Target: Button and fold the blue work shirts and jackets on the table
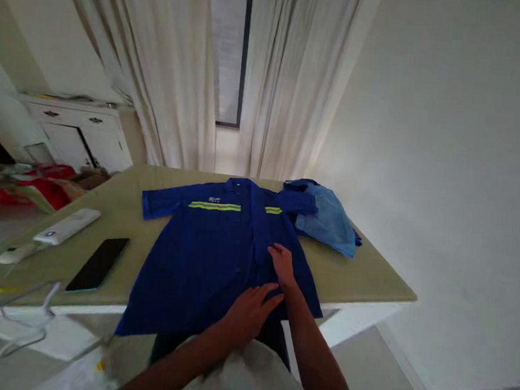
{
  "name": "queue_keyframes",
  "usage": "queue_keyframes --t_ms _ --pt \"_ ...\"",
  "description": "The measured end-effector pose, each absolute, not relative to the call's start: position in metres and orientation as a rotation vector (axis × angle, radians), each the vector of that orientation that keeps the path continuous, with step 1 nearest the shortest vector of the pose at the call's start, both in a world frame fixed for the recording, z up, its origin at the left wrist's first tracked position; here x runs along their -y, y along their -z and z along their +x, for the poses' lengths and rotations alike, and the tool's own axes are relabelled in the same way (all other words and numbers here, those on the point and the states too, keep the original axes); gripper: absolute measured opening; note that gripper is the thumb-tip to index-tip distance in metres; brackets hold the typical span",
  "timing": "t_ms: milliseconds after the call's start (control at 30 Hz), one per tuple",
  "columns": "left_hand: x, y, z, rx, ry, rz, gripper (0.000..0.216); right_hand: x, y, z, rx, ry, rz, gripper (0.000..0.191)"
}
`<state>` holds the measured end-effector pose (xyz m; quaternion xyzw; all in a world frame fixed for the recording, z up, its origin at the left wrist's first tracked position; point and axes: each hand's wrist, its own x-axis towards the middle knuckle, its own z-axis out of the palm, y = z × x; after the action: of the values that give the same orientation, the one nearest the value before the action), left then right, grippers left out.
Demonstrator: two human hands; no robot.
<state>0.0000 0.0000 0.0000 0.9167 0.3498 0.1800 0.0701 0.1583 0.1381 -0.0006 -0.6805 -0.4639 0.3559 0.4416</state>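
Observation:
A dark blue short-sleeved work shirt (195, 256) lies front up, collar away from me, with yellow-green stripes across the chest and a small white print. Its lower edge hangs over the table's near edge. The right-side front panel sits bunched along the button edge. My right hand (282, 265) grips that panel at about mid-height, thumb and fingers closed on the cloth. Lower down, near the hem, my left hand (252, 309) has its fingers drawn together on the same panel, close to my right wrist. The cloth under both hands is partly hidden.
A lighter blue folded garment (326, 216) lies at the back right, touching the shirt's sleeve. On the left are a black phone (98, 264), a white power strip (66, 226) and a white plug (17, 254) with a cable. The greenish tabletop (371, 277) ends near a white wall.

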Motion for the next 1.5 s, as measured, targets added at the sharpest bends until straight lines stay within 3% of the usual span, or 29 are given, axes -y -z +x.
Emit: queue_keyframes --t_ms 200,300,533,767,867,967,1100,1500 --pt "0.015 -0.016 -0.019 -1.029 -0.711 2.714 0.060 -0.141 -0.022 0.110 1.794 -1.141 -1.079 0.063" --pt "0.019 -0.022 -0.036 -1.078 -0.751 2.700 0.052 -0.130 -0.021 0.098 1.928 -1.290 -0.983 0.065" --pt "0.015 -0.014 -0.057 -1.219 -0.662 2.673 0.018 -0.113 0.001 0.105 1.948 -0.956 -1.073 0.045" --pt "-0.010 -0.010 -0.059 -1.427 -0.788 2.612 0.026 -0.106 0.007 0.101 2.145 -0.663 -1.069 0.033" --pt "-0.025 -0.005 -0.065 -1.559 -0.806 2.667 0.026 -0.108 0.009 0.100 2.130 -0.671 -1.060 0.036" --pt "-0.030 0.008 -0.070 -1.609 -0.768 2.761 0.040 -0.108 0.011 0.099 2.120 -0.641 -1.105 0.043" --pt "-0.026 0.024 -0.071 -1.637 -0.682 2.830 0.050 -0.099 0.012 0.099 2.182 -0.428 -1.252 0.049" --pt "-0.001 0.024 -0.058 -1.651 -0.659 2.814 0.054 -0.072 0.006 0.110 2.214 -0.387 -1.362 0.048"
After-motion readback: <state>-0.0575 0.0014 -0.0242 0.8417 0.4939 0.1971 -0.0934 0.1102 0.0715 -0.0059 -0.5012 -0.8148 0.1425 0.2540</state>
